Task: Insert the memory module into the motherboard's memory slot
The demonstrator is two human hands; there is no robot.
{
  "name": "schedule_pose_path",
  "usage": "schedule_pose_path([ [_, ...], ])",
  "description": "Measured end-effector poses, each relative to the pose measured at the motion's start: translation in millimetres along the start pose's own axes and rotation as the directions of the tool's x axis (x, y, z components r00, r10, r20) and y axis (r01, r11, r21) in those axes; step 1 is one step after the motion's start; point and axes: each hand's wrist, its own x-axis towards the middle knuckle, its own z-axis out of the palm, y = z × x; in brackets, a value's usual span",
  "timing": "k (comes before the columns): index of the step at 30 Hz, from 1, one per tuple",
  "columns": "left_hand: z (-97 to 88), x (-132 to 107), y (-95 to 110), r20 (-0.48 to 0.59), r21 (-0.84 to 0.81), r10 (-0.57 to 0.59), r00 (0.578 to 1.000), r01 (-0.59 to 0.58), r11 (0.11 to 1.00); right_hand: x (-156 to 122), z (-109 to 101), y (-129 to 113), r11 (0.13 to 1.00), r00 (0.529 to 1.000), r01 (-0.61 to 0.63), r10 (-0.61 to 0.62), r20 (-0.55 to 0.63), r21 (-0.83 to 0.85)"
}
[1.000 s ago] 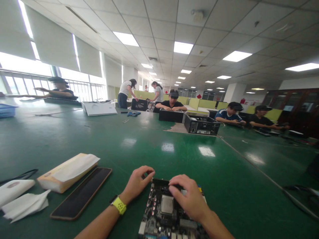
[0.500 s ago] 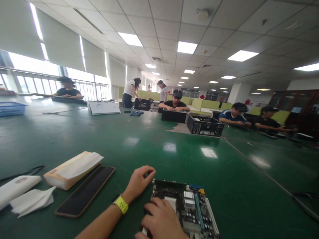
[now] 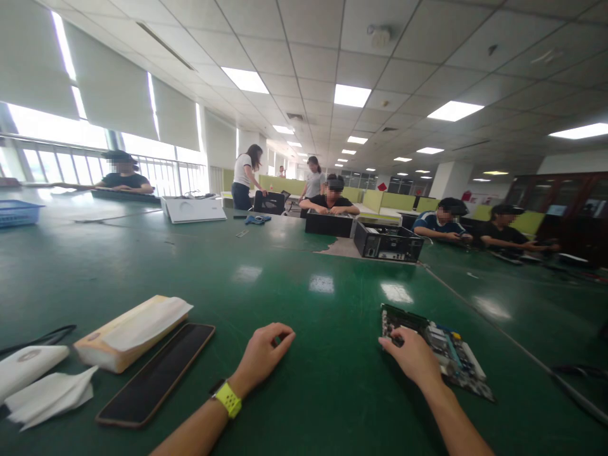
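Observation:
A motherboard (image 3: pixel 449 348) with white, blue and yellow slots and connectors lies on the green tabletop at the right. My right hand (image 3: pixel 413 358) is at its left side, fingers bent and thumb close to the index finger at the board's edge; part of the board is hidden under it. Resting on the table well to the left of the board is my left hand (image 3: pixel 266 351), closed, with thumb and index finger curled into a ring and nothing seen in them. A yellow-green watch band (image 3: pixel 228 398) circles the left wrist.
To the left are a phone (image 3: pixel 156 375), a tissue pack (image 3: pixel 133 330), a crumpled tissue (image 3: pixel 50 396) and a white object (image 3: pixel 33 367). Farther off stand an open computer case (image 3: pixel 389 242), a dark panel (image 3: pixel 329 224), a white box (image 3: pixel 194 210) and a blue basket (image 3: pixel 19 213). Several people work beyond.
The motherboard has moved right and away from me, along with my right hand. A wide stretch of table now separates it from my left hand, which has stayed nearly in place.

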Motion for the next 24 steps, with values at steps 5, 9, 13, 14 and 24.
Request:
schedule_pose_path([
  [5,0.6,0,0,0.016,0.011,0.004,1.0,-0.004,1.0,-5,-11,-2,0.992,0.998,-0.056,0.057,0.004,-0.11],
  [9,2.8,0,-1,0.035,0.013,0.019,0.999,-0.02,1.0,-9,-14,-13,0.985,0.999,-0.04,0.044,0.016,-0.168],
  [13,6.1,0,0,0.052,0.013,0.035,0.998,-0.035,0.999,-23,-12,-35,0.996,0.993,0.053,-0.044,0.113,-0.078],
  [14,6.9,0,0,0.056,0.014,0.038,0.998,-0.039,0.999,-30,-10,-45,0.996,0.989,0.078,-0.071,0.13,-0.047],
  [24,13.4,-2,19,0.166,-0.049,0.159,0.973,-0.153,0.987,-104,-28,-121,0.643,0.693,0.508,-0.701,0.171,0.573],
])
